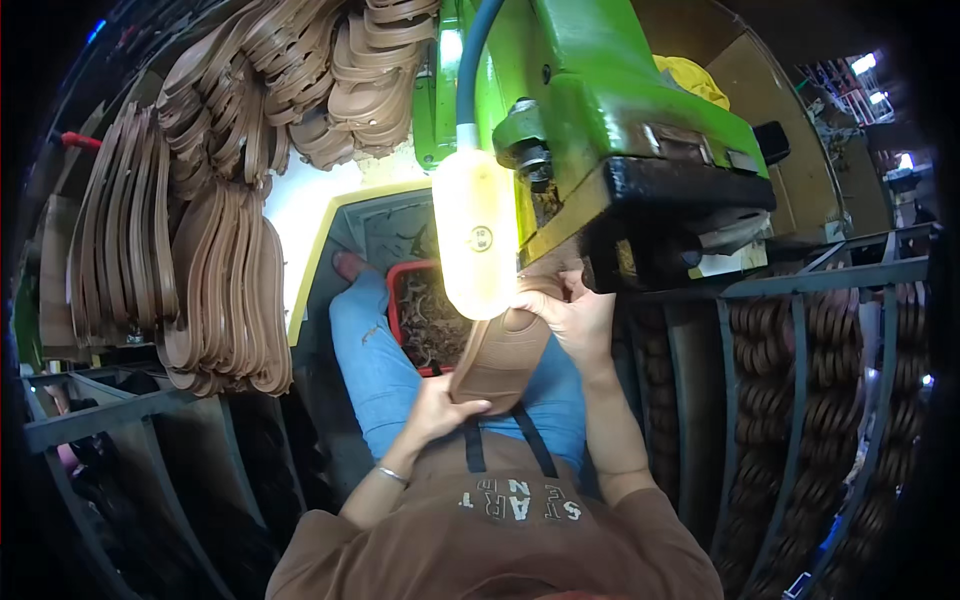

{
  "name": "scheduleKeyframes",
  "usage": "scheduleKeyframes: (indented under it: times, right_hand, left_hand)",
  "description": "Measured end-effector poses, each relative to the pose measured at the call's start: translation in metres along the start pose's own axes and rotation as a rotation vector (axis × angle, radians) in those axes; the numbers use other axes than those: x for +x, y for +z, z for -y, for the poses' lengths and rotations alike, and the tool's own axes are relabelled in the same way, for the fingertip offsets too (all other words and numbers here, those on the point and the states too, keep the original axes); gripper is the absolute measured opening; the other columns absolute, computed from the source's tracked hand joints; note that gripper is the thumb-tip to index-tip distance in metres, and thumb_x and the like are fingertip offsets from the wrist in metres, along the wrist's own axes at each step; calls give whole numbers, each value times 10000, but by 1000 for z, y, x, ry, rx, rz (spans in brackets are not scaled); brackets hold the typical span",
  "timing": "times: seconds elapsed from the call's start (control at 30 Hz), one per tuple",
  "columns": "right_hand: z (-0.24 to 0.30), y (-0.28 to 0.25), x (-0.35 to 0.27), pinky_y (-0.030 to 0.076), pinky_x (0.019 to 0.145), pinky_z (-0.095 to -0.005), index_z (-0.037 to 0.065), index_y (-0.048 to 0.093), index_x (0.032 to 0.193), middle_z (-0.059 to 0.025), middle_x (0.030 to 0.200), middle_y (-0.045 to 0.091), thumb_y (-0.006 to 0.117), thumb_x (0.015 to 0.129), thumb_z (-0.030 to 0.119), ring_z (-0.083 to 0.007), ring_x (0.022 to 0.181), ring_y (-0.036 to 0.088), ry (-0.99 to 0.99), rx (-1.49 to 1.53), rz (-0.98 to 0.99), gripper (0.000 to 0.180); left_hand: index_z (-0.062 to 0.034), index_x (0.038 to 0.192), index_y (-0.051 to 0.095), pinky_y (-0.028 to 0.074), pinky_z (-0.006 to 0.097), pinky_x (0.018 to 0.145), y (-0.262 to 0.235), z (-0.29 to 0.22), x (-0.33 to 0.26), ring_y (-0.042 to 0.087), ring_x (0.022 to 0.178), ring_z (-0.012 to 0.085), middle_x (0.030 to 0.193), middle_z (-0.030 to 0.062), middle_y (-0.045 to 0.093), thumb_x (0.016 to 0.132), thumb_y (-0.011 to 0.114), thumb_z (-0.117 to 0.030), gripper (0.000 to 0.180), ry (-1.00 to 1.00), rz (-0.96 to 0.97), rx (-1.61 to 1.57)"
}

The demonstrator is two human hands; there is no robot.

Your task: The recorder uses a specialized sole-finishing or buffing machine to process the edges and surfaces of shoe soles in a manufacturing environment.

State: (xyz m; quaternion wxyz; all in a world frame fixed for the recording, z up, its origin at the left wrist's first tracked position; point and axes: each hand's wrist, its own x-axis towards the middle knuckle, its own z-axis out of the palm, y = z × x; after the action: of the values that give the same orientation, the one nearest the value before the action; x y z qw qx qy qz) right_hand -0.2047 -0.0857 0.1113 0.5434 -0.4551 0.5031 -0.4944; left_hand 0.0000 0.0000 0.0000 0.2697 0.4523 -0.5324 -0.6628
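A brown shoe sole (497,352) slants over my lap, gripped at both ends. My left hand (437,408) pinches its near end, thumb on top and fingers underneath. My right hand (575,318) is closed around the far end, thumb across the surface. That far end reaches beneath the head of a green machine (590,100); whether it touches the machine I cannot tell. A glowing, pale yellow lamp (478,235) hangs in front and hides part of the sole's far edge.
A red bin (394,318) of brown trimmings stands between my legs. Stacked brown soles (225,290) lie on the left of the worktable with the yellow edge (312,262). Metal racks (790,400) holding more soles flank me on the right. Behind the machine is a cardboard box (790,150).
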Motion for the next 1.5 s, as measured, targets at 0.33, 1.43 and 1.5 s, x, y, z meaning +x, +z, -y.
scheduleKeyframes:
  times: [0.33,1.43,1.5]
  right_hand:
    - [55,-85,-36,492,625,-247,-9,568,960,-82,779,648,706,815,169,-124,722,623,-218,-484,-435,269]
    - [-16,-193,88,391,817,-413,51,626,881,-118,858,550,714,709,113,-300,901,508,-631,-1085,-958,203]
    - [-21,-210,78,402,835,-414,40,606,926,-124,913,567,702,737,96,-300,925,516,-652,-1113,-953,220]
  left_hand:
    - [45,1199,508,516,258,790,24,-16,29,636,897,156,1065,149,638,848,672,-115,418,-8,178,-270]
    - [18,1048,572,564,302,648,6,-29,59,662,701,190,878,156,661,929,570,-206,253,-48,-128,-305]
    - [19,1040,579,565,295,654,-7,-33,70,660,710,180,873,145,660,926,574,-200,247,22,-184,-313]
